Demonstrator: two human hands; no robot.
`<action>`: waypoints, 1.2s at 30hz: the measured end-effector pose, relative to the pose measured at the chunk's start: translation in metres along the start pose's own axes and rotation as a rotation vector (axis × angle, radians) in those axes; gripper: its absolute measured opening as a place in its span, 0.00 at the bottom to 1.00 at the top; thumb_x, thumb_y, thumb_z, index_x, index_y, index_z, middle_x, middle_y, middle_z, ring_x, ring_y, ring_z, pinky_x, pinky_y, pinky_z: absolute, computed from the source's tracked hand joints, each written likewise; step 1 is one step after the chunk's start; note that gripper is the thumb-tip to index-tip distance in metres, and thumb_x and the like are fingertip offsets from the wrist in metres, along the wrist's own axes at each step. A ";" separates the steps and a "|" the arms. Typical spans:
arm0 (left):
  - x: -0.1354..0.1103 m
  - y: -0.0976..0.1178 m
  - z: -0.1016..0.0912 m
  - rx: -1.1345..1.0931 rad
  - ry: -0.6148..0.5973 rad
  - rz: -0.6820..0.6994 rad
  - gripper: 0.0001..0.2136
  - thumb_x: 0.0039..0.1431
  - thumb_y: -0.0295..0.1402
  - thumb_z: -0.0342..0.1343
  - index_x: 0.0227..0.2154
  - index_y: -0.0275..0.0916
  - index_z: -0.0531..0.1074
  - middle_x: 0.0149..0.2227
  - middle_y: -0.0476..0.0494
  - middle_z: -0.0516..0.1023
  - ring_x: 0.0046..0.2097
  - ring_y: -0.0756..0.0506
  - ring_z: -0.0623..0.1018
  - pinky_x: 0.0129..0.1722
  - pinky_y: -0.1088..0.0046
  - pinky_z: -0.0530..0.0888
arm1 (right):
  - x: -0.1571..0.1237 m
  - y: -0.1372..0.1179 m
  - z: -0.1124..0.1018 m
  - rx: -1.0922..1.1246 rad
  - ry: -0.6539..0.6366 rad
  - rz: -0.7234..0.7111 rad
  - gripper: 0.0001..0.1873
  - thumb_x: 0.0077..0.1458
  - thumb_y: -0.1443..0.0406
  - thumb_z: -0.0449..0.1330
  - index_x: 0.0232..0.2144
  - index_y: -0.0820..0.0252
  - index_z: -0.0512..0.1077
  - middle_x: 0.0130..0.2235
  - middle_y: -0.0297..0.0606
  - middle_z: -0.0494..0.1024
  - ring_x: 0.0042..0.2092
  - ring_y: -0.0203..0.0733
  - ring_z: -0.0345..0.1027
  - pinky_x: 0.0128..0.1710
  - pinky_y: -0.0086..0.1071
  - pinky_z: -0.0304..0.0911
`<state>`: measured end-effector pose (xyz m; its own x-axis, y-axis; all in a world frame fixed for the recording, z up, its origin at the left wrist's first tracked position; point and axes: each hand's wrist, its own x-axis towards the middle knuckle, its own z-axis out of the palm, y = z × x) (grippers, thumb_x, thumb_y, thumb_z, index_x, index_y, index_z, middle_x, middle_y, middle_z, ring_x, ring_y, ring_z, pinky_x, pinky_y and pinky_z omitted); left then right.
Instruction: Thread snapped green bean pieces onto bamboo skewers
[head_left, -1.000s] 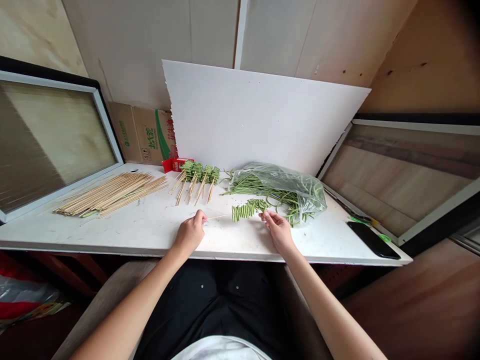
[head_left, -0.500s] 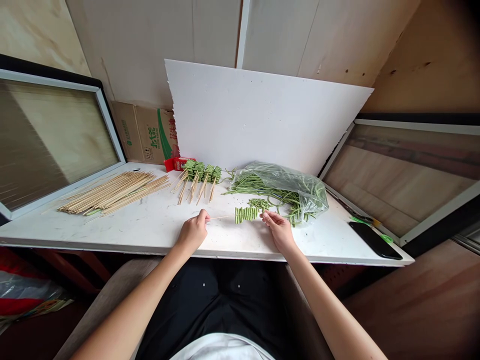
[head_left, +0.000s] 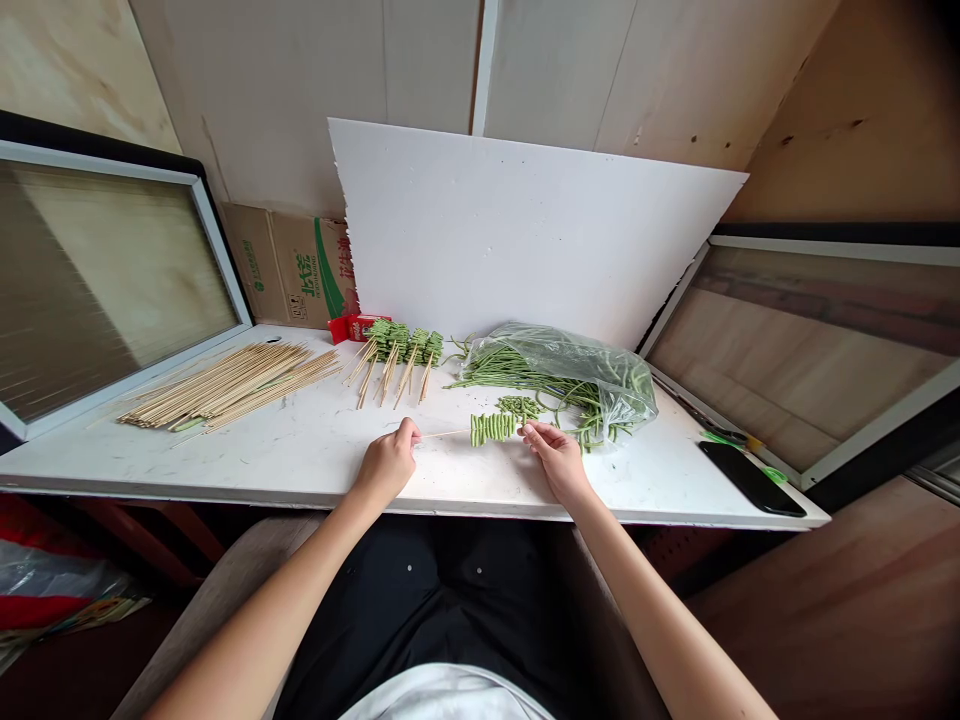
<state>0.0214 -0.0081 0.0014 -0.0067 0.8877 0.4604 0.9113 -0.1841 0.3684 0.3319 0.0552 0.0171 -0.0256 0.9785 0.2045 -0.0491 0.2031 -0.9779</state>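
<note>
My left hand (head_left: 386, 462) is closed on the blunt end of a thin bamboo skewer (head_left: 444, 434) that lies just above the white table (head_left: 300, 455). A row of folded green bean pieces (head_left: 493, 428) is threaded on the skewer's other end. My right hand (head_left: 556, 458) pinches a green bean strand right beside that row. The strand runs back toward the loose long beans (head_left: 559, 400) spilling from a clear plastic bag (head_left: 570, 370).
A pile of bare skewers (head_left: 225, 385) lies at the left. Several finished bean skewers (head_left: 397, 355) lie at the back by a red packet (head_left: 352, 326) and a cardboard box (head_left: 292, 270). A black phone (head_left: 750, 478) sits at the right edge. A white board (head_left: 525, 230) stands behind.
Both hands and the skewer have stayed in nearly the same place; the bean row sits slightly closer to my right fingers.
</note>
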 end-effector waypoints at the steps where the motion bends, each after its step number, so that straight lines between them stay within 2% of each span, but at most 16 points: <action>1: 0.000 0.000 0.000 0.003 0.001 0.002 0.15 0.58 0.15 0.48 0.41 0.42 0.66 0.39 0.42 0.84 0.44 0.41 0.84 0.37 0.71 0.75 | 0.000 0.000 0.000 -0.003 -0.001 0.000 0.26 0.45 0.45 0.73 0.40 0.56 0.83 0.40 0.44 0.84 0.40 0.47 0.74 0.42 0.39 0.67; 15: 0.000 0.001 -0.002 0.026 -0.014 0.003 0.16 0.56 0.15 0.49 0.41 0.42 0.67 0.40 0.43 0.85 0.44 0.42 0.84 0.39 0.71 0.75 | 0.004 0.007 -0.003 0.012 0.023 0.045 0.24 0.44 0.47 0.74 0.36 0.57 0.83 0.42 0.44 0.83 0.42 0.47 0.72 0.36 0.33 0.63; 23: 0.000 -0.001 0.000 0.021 -0.012 0.014 0.15 0.57 0.15 0.48 0.41 0.42 0.66 0.39 0.42 0.84 0.44 0.41 0.84 0.37 0.70 0.74 | 0.004 0.006 -0.003 0.067 0.031 0.051 0.20 0.43 0.50 0.76 0.33 0.57 0.83 0.38 0.42 0.81 0.36 0.41 0.69 0.33 0.32 0.61; 30: 0.000 -0.002 -0.002 -0.031 -0.017 0.050 0.16 0.56 0.14 0.47 0.40 0.42 0.67 0.38 0.43 0.84 0.44 0.42 0.84 0.37 0.71 0.74 | 0.003 -0.004 -0.004 0.148 -0.024 0.105 0.19 0.38 0.51 0.78 0.27 0.58 0.81 0.29 0.36 0.76 0.29 0.35 0.61 0.32 0.31 0.61; 36: -0.001 -0.001 -0.002 0.030 0.015 0.091 0.16 0.56 0.14 0.47 0.39 0.42 0.68 0.37 0.44 0.83 0.41 0.43 0.83 0.37 0.71 0.74 | 0.002 -0.007 -0.003 0.107 -0.046 0.088 0.20 0.37 0.50 0.77 0.24 0.58 0.80 0.31 0.38 0.78 0.30 0.37 0.65 0.33 0.33 0.63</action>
<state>0.0194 -0.0091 0.0022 0.0704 0.8614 0.5030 0.9204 -0.2505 0.3003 0.3357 0.0557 0.0237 -0.0804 0.9893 0.1221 -0.1509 0.1090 -0.9825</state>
